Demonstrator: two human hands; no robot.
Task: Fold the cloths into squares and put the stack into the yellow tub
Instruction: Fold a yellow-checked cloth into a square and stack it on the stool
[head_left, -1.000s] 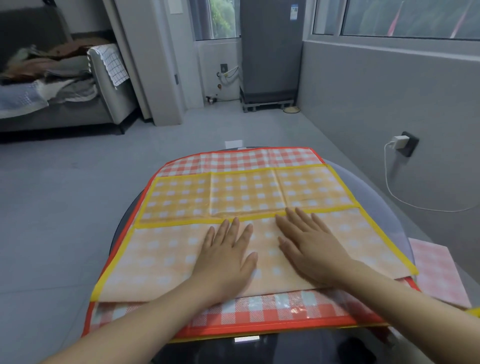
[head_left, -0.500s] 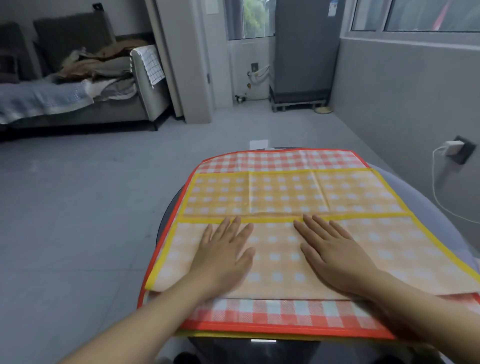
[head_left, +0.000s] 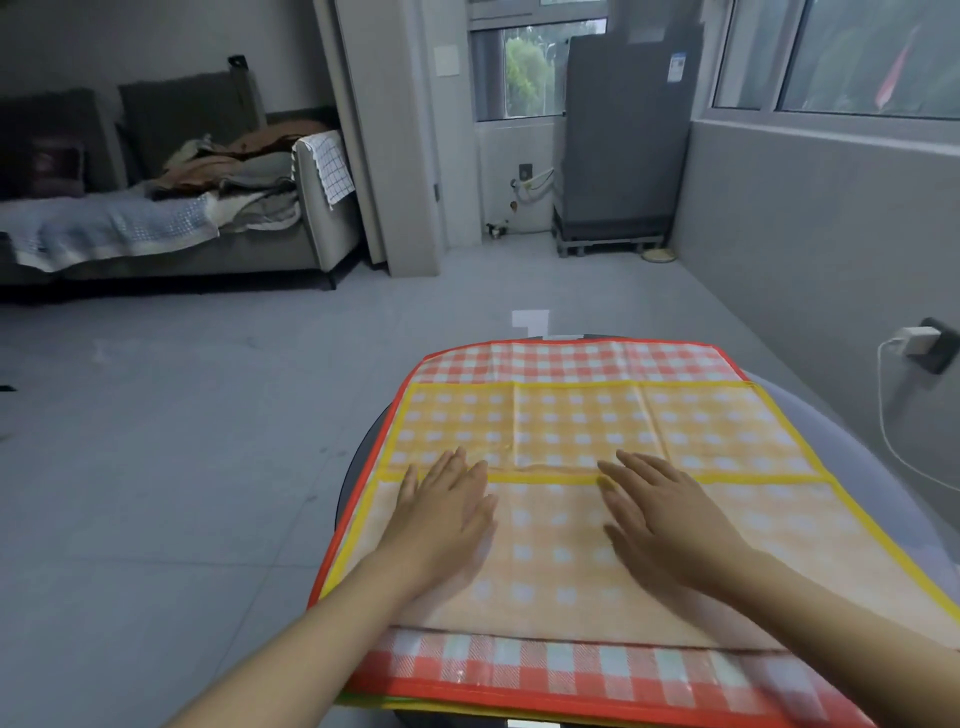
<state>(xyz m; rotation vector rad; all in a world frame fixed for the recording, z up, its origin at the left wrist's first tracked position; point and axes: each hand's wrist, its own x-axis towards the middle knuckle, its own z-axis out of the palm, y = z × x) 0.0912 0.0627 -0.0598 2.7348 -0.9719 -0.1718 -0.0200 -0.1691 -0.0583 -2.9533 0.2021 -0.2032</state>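
Note:
An orange checked cloth with a yellow border (head_left: 597, 426) lies spread on a red checked cloth (head_left: 571, 358), which covers a round dark table (head_left: 358, 467). The orange cloth's near half is folded over, paler side up, with its edge along a yellow band across the middle. My left hand (head_left: 447, 512) lies flat, fingers straight, on the folded flap near its left side. My right hand (head_left: 660, 512) lies flat on the flap to the right of it. Both sets of fingertips reach the yellow fold edge. No yellow tub is in view.
Grey tiled floor surrounds the table. A grey sofa (head_left: 156, 244) piled with blankets stands at the far left. A grey appliance (head_left: 618, 140) stands by the window at the back. A charger with a white cable (head_left: 914, 343) hangs from the right wall.
The view has swung to the left, so the table sits further right in the frame. Both hands have slid slightly apart on the folded flap, staying flat.

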